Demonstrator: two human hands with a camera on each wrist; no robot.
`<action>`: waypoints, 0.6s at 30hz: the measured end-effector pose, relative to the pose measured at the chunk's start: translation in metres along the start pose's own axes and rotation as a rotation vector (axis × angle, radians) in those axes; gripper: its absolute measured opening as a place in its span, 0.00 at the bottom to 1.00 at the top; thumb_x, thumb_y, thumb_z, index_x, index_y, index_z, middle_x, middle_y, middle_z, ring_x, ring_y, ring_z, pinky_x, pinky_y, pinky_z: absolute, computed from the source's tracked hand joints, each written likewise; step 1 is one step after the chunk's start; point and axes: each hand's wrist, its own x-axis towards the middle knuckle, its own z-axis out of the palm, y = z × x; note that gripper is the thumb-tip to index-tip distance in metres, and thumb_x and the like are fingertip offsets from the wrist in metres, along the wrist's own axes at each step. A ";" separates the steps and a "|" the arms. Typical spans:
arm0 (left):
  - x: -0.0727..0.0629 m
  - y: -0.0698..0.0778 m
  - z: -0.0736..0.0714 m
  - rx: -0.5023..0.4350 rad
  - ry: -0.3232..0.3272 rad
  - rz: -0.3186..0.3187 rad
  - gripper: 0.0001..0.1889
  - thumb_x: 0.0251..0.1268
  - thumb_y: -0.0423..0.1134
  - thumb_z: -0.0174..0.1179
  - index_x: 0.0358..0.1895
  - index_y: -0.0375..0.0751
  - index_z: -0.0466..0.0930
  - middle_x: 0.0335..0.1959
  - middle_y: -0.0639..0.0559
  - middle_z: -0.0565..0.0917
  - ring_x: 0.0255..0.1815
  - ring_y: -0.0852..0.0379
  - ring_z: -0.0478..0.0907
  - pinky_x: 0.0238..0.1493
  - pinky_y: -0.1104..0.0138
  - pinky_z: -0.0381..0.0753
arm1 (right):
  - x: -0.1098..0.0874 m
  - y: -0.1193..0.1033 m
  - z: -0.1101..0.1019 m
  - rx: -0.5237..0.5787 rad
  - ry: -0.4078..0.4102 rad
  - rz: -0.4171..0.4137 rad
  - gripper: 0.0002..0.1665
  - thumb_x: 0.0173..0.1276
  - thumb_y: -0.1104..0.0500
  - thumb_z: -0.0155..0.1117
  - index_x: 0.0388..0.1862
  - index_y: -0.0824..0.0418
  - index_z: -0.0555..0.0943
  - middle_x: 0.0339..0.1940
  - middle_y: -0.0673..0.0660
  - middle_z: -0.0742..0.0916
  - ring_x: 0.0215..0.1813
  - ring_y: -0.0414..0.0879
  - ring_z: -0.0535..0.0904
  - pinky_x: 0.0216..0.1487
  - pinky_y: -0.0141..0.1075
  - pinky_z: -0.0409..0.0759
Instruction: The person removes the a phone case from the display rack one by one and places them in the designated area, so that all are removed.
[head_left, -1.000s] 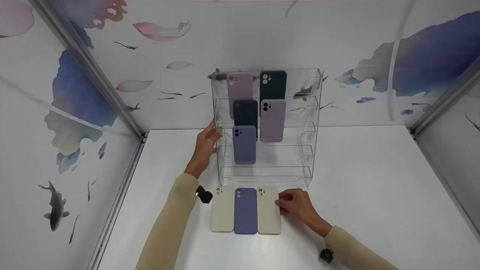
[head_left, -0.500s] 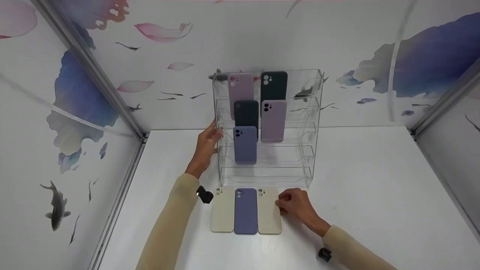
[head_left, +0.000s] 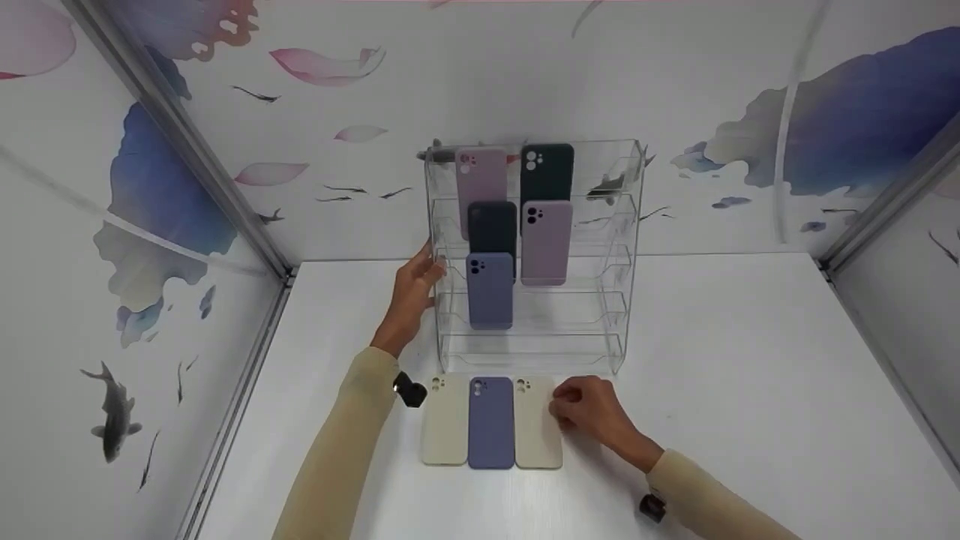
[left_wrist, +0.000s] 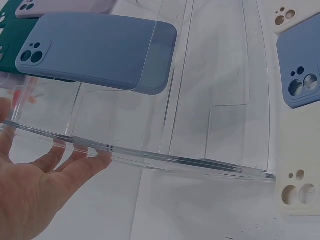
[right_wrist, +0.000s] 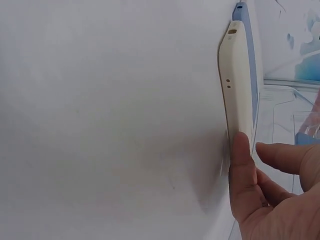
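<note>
A clear acrylic tiered rack (head_left: 551, 343) stands upright at the back of the table. My left hand (head_left: 411, 296) holds its left side wall; in the left wrist view the fingers reach under the clear panel (left_wrist: 175, 161). In front of the rack lie two cream phone cases and a blue-violet phone case (head_left: 492, 424) between them, flat and side by side. My right hand (head_left: 592, 409) is at the right cream case (head_left: 536, 427). In the right wrist view a fingertip (right_wrist: 241, 142) touches that case's side edge, with the thumb apart from the finger.
Several phone cases stand in the rack: a pink one (head_left: 481, 176) and a dark green one (head_left: 547, 172) on top, another dark green (head_left: 491, 225), another pink (head_left: 546, 247) and a blue one (head_left: 490, 296) lower. Patterned white walls enclose the table (head_left: 735, 375).
My right hand has shifted very slightly left over the edge of the right cream phone case. The left hand, the rack and the phone cases stay where they were.
</note>
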 end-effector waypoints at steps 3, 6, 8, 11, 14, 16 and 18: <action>-0.001 0.000 0.000 -0.002 0.002 0.001 0.34 0.91 0.46 0.53 0.92 0.53 0.54 0.88 0.35 0.61 0.87 0.38 0.61 0.78 0.28 0.63 | 0.001 -0.004 -0.003 -0.004 -0.024 -0.059 0.06 0.72 0.69 0.74 0.45 0.71 0.91 0.34 0.56 0.93 0.31 0.45 0.89 0.31 0.34 0.87; -0.002 0.000 0.001 0.005 0.006 -0.003 0.34 0.91 0.47 0.52 0.92 0.53 0.53 0.88 0.36 0.61 0.87 0.38 0.60 0.79 0.29 0.63 | 0.001 -0.009 -0.006 0.014 -0.039 -0.111 0.08 0.73 0.68 0.76 0.47 0.72 0.91 0.36 0.56 0.93 0.34 0.48 0.90 0.33 0.35 0.88; -0.003 0.000 0.001 0.007 0.008 -0.006 0.34 0.91 0.47 0.52 0.92 0.53 0.53 0.88 0.37 0.61 0.87 0.38 0.60 0.79 0.29 0.63 | 0.001 -0.012 -0.009 -0.004 -0.039 -0.152 0.09 0.73 0.67 0.77 0.48 0.71 0.91 0.37 0.55 0.93 0.37 0.49 0.91 0.37 0.35 0.88; -0.002 0.000 0.001 0.005 0.008 -0.012 0.35 0.91 0.48 0.52 0.92 0.53 0.53 0.88 0.38 0.61 0.87 0.39 0.60 0.79 0.30 0.63 | 0.000 -0.016 -0.014 -0.039 -0.035 -0.206 0.10 0.72 0.65 0.78 0.49 0.69 0.91 0.40 0.53 0.93 0.42 0.48 0.90 0.43 0.36 0.89; -0.002 0.000 0.001 -0.001 0.014 -0.019 0.35 0.90 0.48 0.53 0.92 0.52 0.52 0.88 0.38 0.61 0.87 0.39 0.61 0.79 0.29 0.62 | 0.000 -0.020 -0.021 -0.049 -0.036 -0.236 0.10 0.73 0.65 0.79 0.51 0.66 0.92 0.43 0.55 0.94 0.45 0.48 0.91 0.47 0.38 0.90; -0.002 0.000 0.001 -0.001 0.020 -0.025 0.35 0.90 0.47 0.53 0.92 0.52 0.52 0.88 0.38 0.62 0.86 0.39 0.62 0.79 0.29 0.62 | 0.000 -0.023 -0.025 -0.037 -0.039 -0.241 0.10 0.73 0.65 0.79 0.51 0.64 0.91 0.45 0.58 0.93 0.47 0.48 0.91 0.48 0.39 0.91; -0.002 0.001 0.001 -0.001 0.022 -0.027 0.35 0.90 0.47 0.53 0.92 0.53 0.53 0.87 0.38 0.62 0.85 0.39 0.63 0.79 0.29 0.62 | 0.000 -0.027 -0.030 -0.027 -0.043 -0.249 0.11 0.73 0.66 0.78 0.52 0.63 0.91 0.47 0.61 0.93 0.48 0.49 0.91 0.49 0.40 0.91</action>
